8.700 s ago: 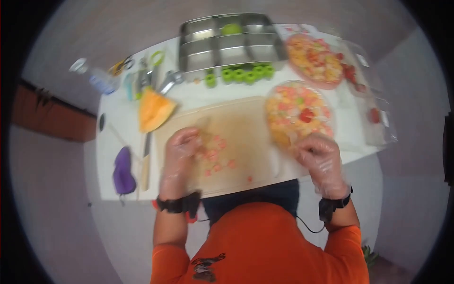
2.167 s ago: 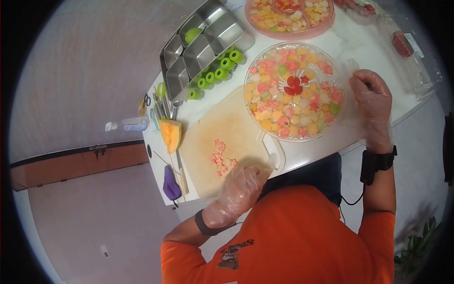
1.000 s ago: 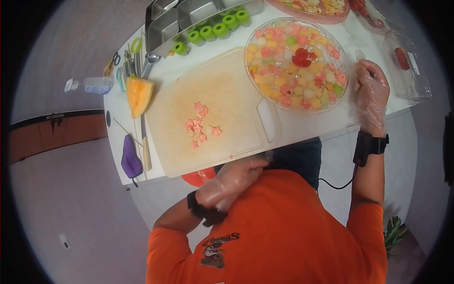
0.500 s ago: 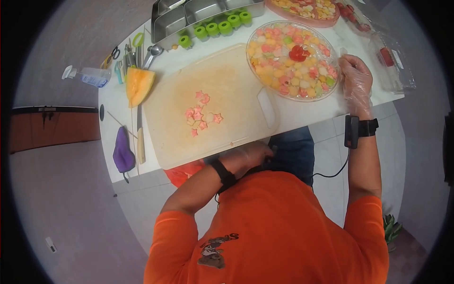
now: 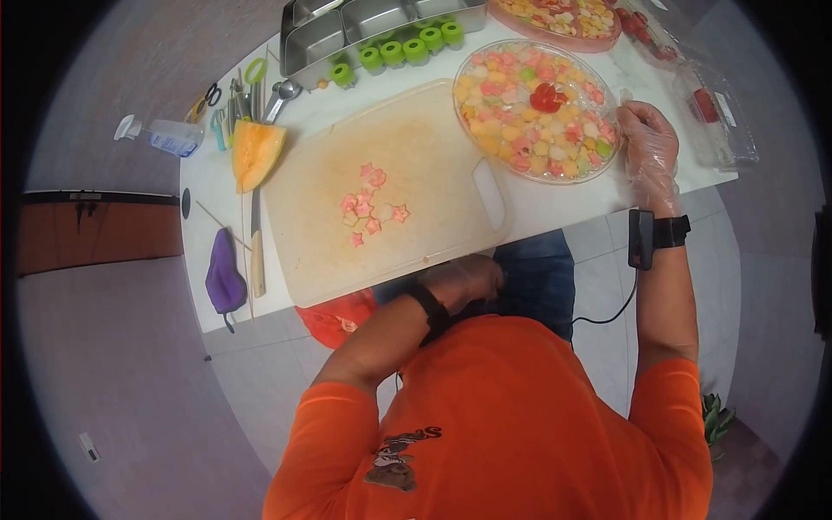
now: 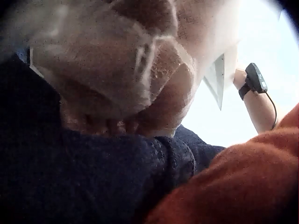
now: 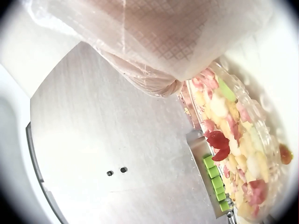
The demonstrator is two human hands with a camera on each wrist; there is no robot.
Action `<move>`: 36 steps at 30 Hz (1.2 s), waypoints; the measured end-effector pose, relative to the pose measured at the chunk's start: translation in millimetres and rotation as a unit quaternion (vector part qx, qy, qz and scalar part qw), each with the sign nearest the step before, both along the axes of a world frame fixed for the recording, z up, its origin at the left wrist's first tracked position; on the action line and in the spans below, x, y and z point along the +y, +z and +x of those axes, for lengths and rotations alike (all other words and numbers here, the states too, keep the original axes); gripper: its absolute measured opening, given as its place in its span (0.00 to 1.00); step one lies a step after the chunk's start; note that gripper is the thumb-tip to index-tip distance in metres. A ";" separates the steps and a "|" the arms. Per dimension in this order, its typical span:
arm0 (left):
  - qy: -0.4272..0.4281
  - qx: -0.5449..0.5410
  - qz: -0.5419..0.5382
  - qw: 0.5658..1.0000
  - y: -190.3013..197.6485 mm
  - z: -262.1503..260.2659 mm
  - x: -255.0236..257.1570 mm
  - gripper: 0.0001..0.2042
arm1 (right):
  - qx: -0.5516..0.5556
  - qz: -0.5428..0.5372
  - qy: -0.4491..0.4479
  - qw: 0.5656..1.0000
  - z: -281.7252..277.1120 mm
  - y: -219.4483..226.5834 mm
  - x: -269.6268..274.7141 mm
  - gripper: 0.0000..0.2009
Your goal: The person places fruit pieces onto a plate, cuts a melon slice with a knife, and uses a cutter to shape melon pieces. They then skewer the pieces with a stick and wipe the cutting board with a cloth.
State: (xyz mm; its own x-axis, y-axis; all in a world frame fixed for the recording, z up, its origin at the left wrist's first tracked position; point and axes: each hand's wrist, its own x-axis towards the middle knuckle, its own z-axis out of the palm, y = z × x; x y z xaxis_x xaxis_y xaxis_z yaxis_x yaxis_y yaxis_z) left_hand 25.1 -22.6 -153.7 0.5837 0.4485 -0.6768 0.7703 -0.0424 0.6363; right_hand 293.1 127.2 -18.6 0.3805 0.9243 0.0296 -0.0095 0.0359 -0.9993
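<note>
My gloved left hand [image 5: 468,279] is down at my lap, below the table edge. In the left wrist view its bent fingers rest against the dark trousers [image 6: 107,168], their tips partly hidden. At the right my gloved right hand [image 5: 652,147], fingers loosely curled, stays beside a clear round plate [image 5: 555,180] of cut fruit. Nothing shows in its fingers; a loose glove tip sticks out past them. Red pieces [image 5: 547,98] sit at the plate's middle. Pink star-shaped fruit pieces [image 5: 364,210] lie on the cutting board [image 5: 321,260], in front of me.
Melon wedge [image 5: 256,154], knife [image 5: 256,251] and purple pouch [image 5: 224,276] lie left of the board. Behind it stand green-topped cutters [image 5: 393,54] and a steel compartment tray [image 5: 312,42]. A pink fruit platter [image 5: 555,33] and clear plastic boxes [image 5: 712,130] occupy the back right.
My left hand has gone from over the board down to my lap. The right hand has moved from the plate's near edge to its right side. The board's pink pieces stay.
</note>
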 end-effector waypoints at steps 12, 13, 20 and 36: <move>-0.049 0.062 0.076 0.994 -2.7 16.5 -4.9 0.12 | -0.045 -0.005 0.005 0.999 1.6 -2.6 -0.9 0.09; -0.063 0.053 0.084 0.993 -6.7 15.8 -5.2 0.12 | -0.034 -0.002 0.011 0.999 2.3 -3.6 -0.5 0.09; 0.025 0.037 0.078 0.996 1.0 11.7 -5.9 0.11 | -0.068 -0.004 0.015 0.998 6.4 -10.1 1.2 0.07; 0.099 0.076 0.019 0.992 -1.8 29.1 -15.4 0.11 | -0.093 0.019 0.022 0.995 10.1 -13.0 1.6 0.06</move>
State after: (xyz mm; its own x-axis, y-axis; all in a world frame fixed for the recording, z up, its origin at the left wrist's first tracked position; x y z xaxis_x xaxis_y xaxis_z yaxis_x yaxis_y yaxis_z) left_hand 54.2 -38.0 -155.5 0.3739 0.5718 -0.7302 0.8529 0.0974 0.5129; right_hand 303.3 128.8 -31.6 0.3242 0.9368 0.1319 0.1733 0.0782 -0.9818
